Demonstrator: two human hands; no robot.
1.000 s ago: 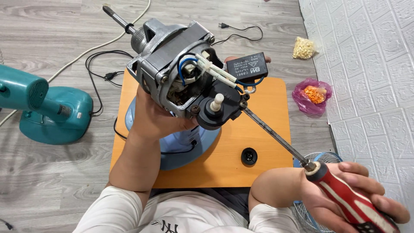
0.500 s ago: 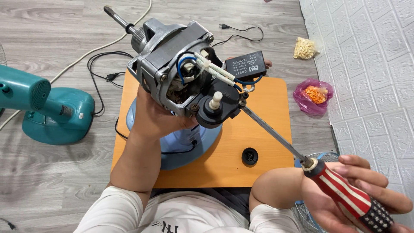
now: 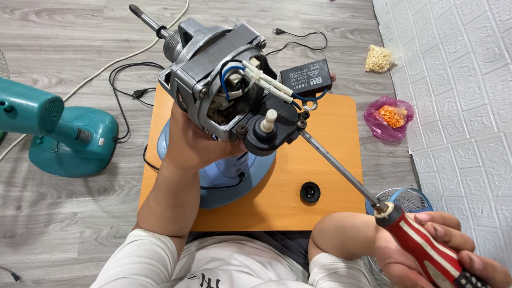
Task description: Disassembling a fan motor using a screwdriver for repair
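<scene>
My left hand [image 3: 193, 148] grips a grey fan motor [image 3: 216, 80] from below and holds it up over an orange board [image 3: 333, 160]. The motor's shaft points up and left. A black gearbox cover [image 3: 272, 133] with a white knob sits on its near end, and a black capacitor [image 3: 306, 79] hangs by blue wires beside it. My right hand [image 3: 434, 253] is closed on a screwdriver [image 3: 421, 248] with a red and white striped handle. Its long shaft runs up and left, and the tip rests at a screw on the gearbox cover's right edge.
A light blue fan base [image 3: 229, 178] stands on the board under the motor. A black round cap [image 3: 310, 192] lies on the board. A teal fan stand [image 3: 58, 136] sits on the floor at left. Cables, two bags of small parts [image 3: 389, 117] and a fan grille [image 3: 408, 200] lie at right.
The right hand has turned the screwdriver handle around its axis; the stripes show differently. The motor stays held in the same place.
</scene>
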